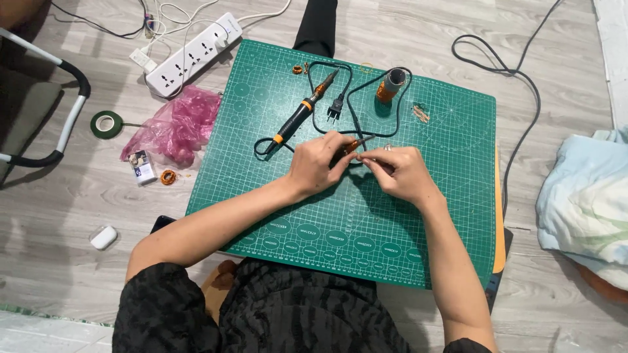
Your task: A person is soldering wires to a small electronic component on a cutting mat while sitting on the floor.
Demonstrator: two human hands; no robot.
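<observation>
My left hand (318, 161) and my right hand (399, 171) meet over the middle of a green cutting mat (445, 216). Between their fingertips sits a small thin tool with an orange grip (356, 145); the left hand holds it, and the right fingers pinch something tiny and pale beside its tip. A black and orange soldering iron (302, 112) lies on the mat just beyond my left hand, its black cord (353, 104) looping to an unplugged plug (334, 110). A spool of copper wire (390, 85) stands at the far edge.
A white power strip (193, 53) lies on the wood floor at far left, with a pink plastic bag (175, 125), a green tape roll (106, 123), a small white case (103, 236) and a coil of copper wire (168, 177). A pale blue cloth (582, 202) lies right.
</observation>
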